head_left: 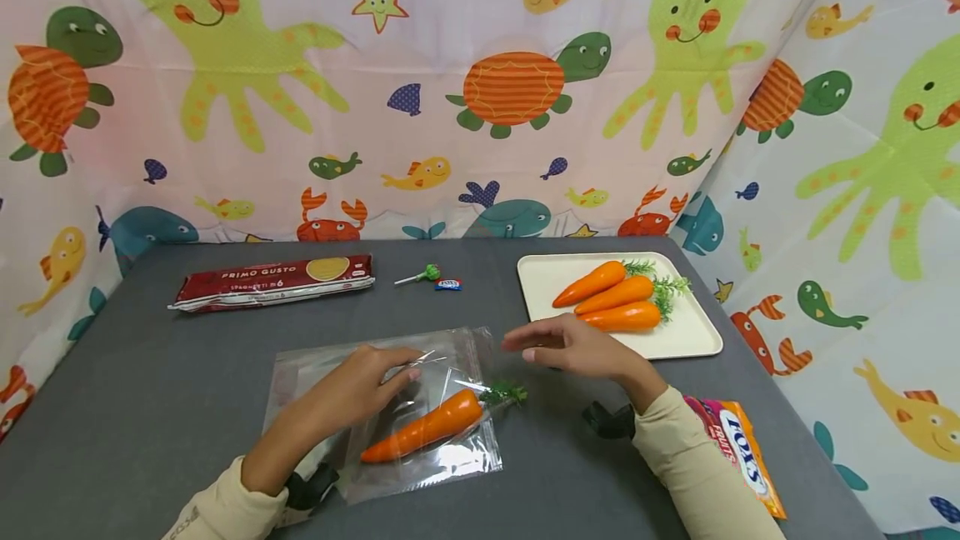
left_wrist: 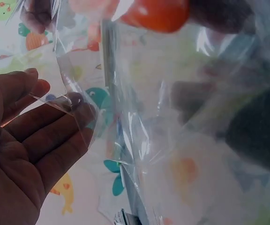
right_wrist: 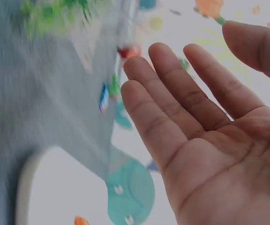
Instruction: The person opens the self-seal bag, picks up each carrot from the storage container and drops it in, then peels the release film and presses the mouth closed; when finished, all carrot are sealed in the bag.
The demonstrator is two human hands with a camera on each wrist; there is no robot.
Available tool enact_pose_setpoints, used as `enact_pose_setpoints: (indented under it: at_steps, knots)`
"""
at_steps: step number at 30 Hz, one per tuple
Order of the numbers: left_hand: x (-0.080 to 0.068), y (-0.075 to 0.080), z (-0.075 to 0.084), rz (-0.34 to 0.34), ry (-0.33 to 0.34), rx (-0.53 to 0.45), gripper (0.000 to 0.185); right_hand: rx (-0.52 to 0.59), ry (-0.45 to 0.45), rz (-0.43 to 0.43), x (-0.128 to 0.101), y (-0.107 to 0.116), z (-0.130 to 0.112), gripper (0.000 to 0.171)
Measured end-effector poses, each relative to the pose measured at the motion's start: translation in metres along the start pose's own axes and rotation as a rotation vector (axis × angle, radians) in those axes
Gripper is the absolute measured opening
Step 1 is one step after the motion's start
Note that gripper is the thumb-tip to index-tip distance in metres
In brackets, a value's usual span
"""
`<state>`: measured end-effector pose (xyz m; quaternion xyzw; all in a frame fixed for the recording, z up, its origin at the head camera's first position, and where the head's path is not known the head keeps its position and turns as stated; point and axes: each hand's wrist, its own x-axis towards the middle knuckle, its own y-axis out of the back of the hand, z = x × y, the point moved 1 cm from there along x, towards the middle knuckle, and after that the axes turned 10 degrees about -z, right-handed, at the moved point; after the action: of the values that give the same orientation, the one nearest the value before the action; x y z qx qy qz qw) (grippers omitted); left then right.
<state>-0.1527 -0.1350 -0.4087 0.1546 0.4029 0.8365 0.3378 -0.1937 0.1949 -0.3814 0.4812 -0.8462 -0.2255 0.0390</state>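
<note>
Pinching the clear bag (head_left: pixel 390 407) edge, left hand (head_left: pixel 363 386) is clamped; carrot (head_left: pixel 423 427) inside; right hand (head_left: pixel 573 348) held flat, fingers apart, above bench (head_left: pixel 150 390).

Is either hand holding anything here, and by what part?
The left hand pinches the clear bag by its upper film near the open edge. The right hand is open, holding nothing.

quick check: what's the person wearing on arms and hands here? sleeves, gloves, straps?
Both arms wear cream long sleeves, cuffs ending at the wrists. The left hand and right hand are bare: no gloves or rings visible. A black wrist-mounted device sits under each wrist.
</note>
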Motion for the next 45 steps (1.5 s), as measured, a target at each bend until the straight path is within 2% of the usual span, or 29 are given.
enact_pose_setpoints:
  at_steps: [5, 11, 18, 27, 33, 38, 45]
  knots:
    - [0.002, -0.001, 0.000, 0.005, -0.008, 0.010, 0.029, -0.035, -0.022, 0.124, -0.027, 0.020, 0.001, 0.034]
    - [0.003, -0.001, 0.002, 0.012, -0.025, 0.006, 0.028, -0.132, -0.061, 0.251, -0.052, 0.037, 0.006, 0.033]
    - [0.003, 0.000, 0.002, 0.028, -0.043, 0.010, 0.025, -0.155, -0.057, 0.277, -0.068, 0.046, 0.019, 0.034]
    - [0.001, 0.004, 0.006, 0.028, -0.019, 0.007, 0.025, -0.193, -0.169, 0.359, -0.077, 0.056, 0.028, 0.034]
    - [0.008, 0.000, 0.005, 0.020, -0.028, 0.001, 0.026, -0.223, -0.232, 0.423, -0.096, 0.067, 0.036, 0.036]
    - [0.010, 0.000, 0.005, 0.028, -0.035, -0.002, 0.025, -0.219, -0.251, 0.485, -0.107, 0.078, 0.044, 0.037]
    - [0.010, 0.000, 0.005, 0.005, -0.023, 0.005, 0.024, -0.242, -0.313, 0.503, -0.116, 0.083, 0.052, 0.042]
